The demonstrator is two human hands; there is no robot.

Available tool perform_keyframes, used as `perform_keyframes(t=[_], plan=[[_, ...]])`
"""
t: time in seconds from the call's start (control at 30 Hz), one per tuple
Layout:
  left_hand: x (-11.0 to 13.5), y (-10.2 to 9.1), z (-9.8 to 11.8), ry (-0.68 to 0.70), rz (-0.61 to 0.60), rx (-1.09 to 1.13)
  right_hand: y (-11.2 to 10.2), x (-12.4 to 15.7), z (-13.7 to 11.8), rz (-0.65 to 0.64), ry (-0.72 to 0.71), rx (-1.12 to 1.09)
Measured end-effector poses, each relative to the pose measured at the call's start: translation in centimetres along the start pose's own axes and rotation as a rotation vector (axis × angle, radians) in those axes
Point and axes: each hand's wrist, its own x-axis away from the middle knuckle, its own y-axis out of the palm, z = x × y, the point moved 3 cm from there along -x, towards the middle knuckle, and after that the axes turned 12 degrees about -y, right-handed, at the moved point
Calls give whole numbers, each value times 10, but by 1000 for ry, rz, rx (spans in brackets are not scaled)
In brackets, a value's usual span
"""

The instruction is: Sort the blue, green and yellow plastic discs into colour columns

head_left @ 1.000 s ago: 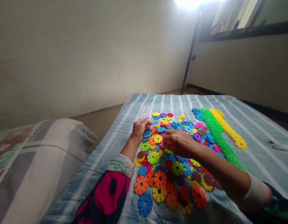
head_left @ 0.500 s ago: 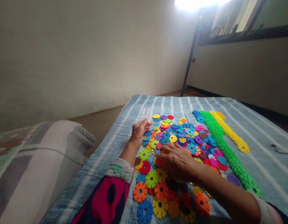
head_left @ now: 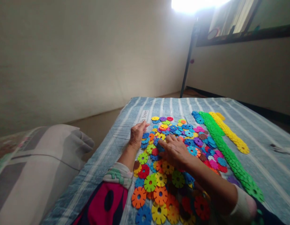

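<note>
Several flat plastic snowflake discs (head_left: 173, 156) in many colours lie spread on a blue striped bed sheet (head_left: 116, 147). My left hand (head_left: 136, 135) rests at the pile's left edge, its fingers curled and its thumb touching blue discs. My right hand (head_left: 173, 150) lies palm down across the middle of the pile, fingers stretched out over the discs. A long green chain of joined discs (head_left: 226, 153) and a shorter yellow chain (head_left: 229, 132) lie side by side to the right.
A grey pillow (head_left: 46, 162) sits at the left of the bed. Bare walls rise behind, with a dark pole (head_left: 187, 65) in the corner and a bright window at the top right. A small dark object (head_left: 273, 145) lies on the sheet far right.
My right hand swept toward me over the discs, then slid back up and left across the pile. The loose discs shifted under it. My left hand barely moved.
</note>
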Motion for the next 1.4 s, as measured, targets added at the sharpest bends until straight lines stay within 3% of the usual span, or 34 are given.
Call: perform_keyframes(t=[0.27,0.4,0.47,0.57,0.63,0.7,0.87,1.0,1.07,1.13,1.23,1.33,1.4], plan=[[1,4,3,-8,-49,-2,4,12,-47,46,-221,-50],[3,5,4,-10,-60,17,-5,29,-53,54,-277,-94],[4,5,5,-11,-63,18,-11,36,-42,76,-230,-113],[4,6,5,-13,-68,10,-13,42,-11,91,-10,-42],[5,6,5,-14,-63,3,-10,43,9,62,125,5],[6,6,6,-14,-61,-9,-5,42,19,29,167,8],[8,9,8,-3,-72,-59,0,33,-4,31,90,-16],[7,9,9,3,-71,-75,-2,26,-32,27,-60,-94],[6,9,10,0,-74,-82,-5,26,-35,62,-121,-145],[6,9,10,-2,-78,-90,-10,26,-23,127,-101,-145],[7,8,11,2,-79,-103,-17,28,18,177,129,-66],[7,8,10,-9,-72,-110,-17,29,59,97,407,-29],[7,9,10,-20,-73,-113,-12,26,68,46,444,-45]])
